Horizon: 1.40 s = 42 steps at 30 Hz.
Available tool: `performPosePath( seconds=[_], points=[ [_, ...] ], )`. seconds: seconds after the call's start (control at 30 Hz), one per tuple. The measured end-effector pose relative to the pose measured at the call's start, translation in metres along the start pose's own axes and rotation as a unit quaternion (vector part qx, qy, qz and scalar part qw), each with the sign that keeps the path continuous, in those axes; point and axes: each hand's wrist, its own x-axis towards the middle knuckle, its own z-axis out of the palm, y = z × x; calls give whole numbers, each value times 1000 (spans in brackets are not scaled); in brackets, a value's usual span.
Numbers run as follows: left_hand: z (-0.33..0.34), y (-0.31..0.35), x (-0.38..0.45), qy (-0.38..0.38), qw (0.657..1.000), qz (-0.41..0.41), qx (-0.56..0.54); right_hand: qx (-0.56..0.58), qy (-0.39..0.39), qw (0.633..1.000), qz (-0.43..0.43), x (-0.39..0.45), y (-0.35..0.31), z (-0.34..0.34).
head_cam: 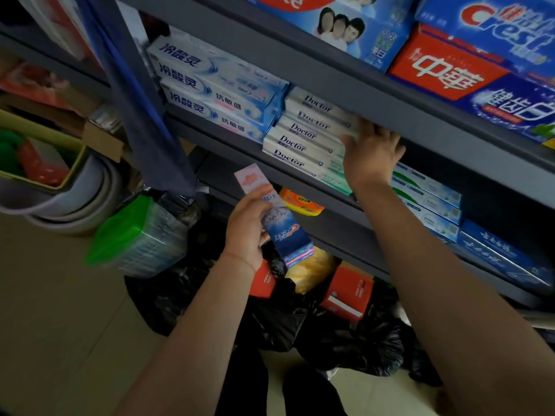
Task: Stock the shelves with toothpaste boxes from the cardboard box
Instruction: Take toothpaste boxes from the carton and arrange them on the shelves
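Gripping blue Crest toothpaste box (279, 219) mid-length in left hand (246, 232), below the shelf (300, 178). Right hand (371, 157) pressing top Doctor box (318, 111), fingers extended. Light, rigid, crushable carton; holding long sides.

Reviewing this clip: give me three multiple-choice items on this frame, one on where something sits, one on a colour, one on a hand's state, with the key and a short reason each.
1. Where is the stack of Doctor boxes?
A. on the floor
B. on the middle shelf, right of the white-and-blue boxes
C. in the grey basin

2. What colour is the box with large white characters on the upper shelf?
A. red
B. green
C. black

3. What is the left hand doing?
A. hanging idle
B. pressing the shelf
C. gripping a blue Crest box

Key: 1 B, the stack sits beside them there; 2 A, its face is red; 3 C, fingers wrap the box below the shelf, while the right hand touches the Doctor stack.
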Motion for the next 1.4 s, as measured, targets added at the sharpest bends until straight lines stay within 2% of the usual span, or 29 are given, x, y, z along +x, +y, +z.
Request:
performPosePath(
  seconds=[0.13,0.43,0.6,0.7,0.77,0.83,0.9,0.93,1.03,1.1,1.23,1.3,1.4],
  points=[
    [11,-12,0,24,999,31,-15,-16,-5,999,35,12,-7,0],
    [38,-30,-2,37,995,86,-46,49,-16,999,8,36,4,18],
    [36,-39,-9,11,993,114,-28,47,-88,994,-31,39,7,22],
    [28,-45,-11,-13,988,156,2,125,-11,990,-59,17,7,16],
    [23,-47,-11,-18,983,183,21,218,17,966,-134,-11,3,11],
    [21,-48,-9,-32,981,190,20,294,-76,939,-160,-41,-3,2],
    [22,-46,-8,-47,982,181,8,335,-202,910,-136,-63,-4,-5],
    [23,-44,-7,-53,983,176,-2,343,-239,900,-122,-70,-2,-5],
    [22,-37,0,-75,985,152,-40,331,-278,895,-109,-79,11,-1],
    [21,-32,5,-119,981,142,-55,337,-305,886,-93,-83,20,0],
    [22,-23,7,-192,972,123,-51,418,-305,852,-77,-93,30,1],
    [24,-21,6,-204,970,125,-38,450,-294,839,-85,-98,29,-3],
    [26,-16,6,-219,969,112,-23,505,-261,822,-32,-100,28,-7]
  ],
)
